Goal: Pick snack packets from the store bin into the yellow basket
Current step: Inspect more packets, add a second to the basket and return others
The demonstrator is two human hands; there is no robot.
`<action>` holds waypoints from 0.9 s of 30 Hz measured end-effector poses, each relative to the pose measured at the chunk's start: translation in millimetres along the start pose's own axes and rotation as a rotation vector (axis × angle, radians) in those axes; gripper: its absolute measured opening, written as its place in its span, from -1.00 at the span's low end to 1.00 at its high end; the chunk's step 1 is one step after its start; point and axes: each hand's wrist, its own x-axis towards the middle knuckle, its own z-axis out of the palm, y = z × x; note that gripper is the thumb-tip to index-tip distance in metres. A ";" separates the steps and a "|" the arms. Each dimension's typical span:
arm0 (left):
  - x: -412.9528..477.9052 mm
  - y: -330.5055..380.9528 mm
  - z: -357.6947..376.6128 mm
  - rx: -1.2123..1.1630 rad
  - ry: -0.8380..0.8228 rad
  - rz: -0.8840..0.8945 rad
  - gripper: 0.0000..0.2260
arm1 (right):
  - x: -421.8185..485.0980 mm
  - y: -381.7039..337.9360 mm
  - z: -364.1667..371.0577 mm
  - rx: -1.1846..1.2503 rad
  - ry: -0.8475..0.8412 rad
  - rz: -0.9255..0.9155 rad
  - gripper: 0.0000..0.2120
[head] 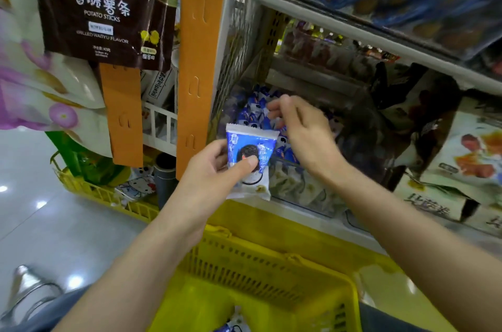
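My left hand [214, 171] grips a blue and white cookie snack packet [251, 146], thumb pressed on its front, just above the far rim of the yellow basket [260, 274]. My right hand [301, 130] reaches into the store bin [239, 103], its fingers curled down over the heap of blue and white packets [256, 107]. Whether it holds one is hidden by the fingers. A packet [233, 325] lies in the bottom of the basket near the lower edge of the view.
An orange cardboard strip [199, 59] and a brown potato sticks bag [108, 5] hang left of the bin. A shelf [366, 38] with blue packs sits above, boxed snacks [467, 157] to the right. A second yellow basket [108, 190] stands on the floor at left.
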 end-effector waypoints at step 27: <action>-28.1 -29.6 25.8 0.209 -0.070 -0.218 -0.81 | -117.8 16.5 -10.4 0.074 -0.026 0.120 -0.83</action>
